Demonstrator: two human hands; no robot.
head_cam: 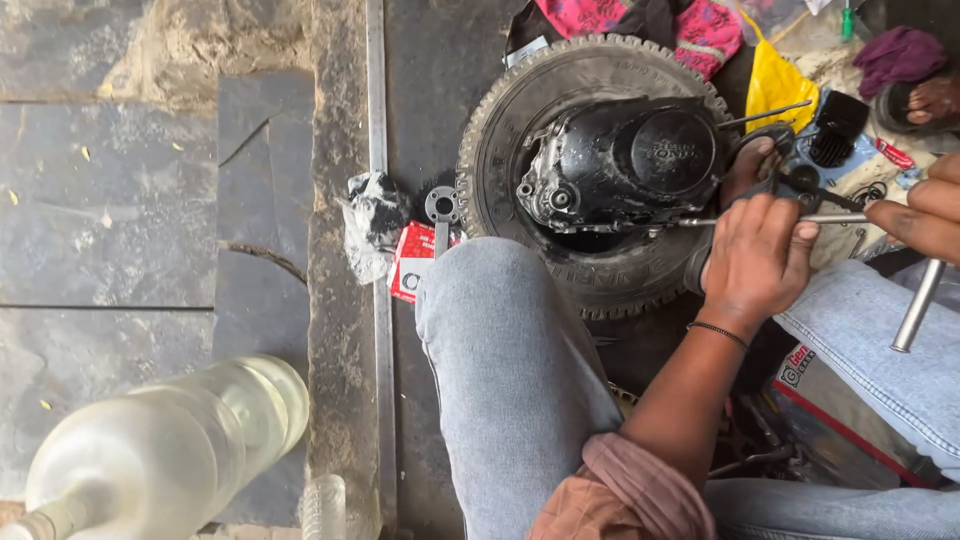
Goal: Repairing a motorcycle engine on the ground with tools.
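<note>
We see our left hand (757, 255), fingers curled shut around a thin metal rod (838, 217) beside the black engine cover (620, 160) resting on a tyre (520, 110), while our right hand (925, 215) pinches the rod's far end and a steel bar (918, 305) hangs just below it.

Left hand (758, 255) stretched forward from a bent elbow, back of the hand up, fingers curled closed in a grip, thin dark band round the wrist, rust-coloured sleeve pushed up the forearm. Right hand (925, 215) entering from the right edge, only fingers showing, extended toward the left hand, grip unclear
</note>
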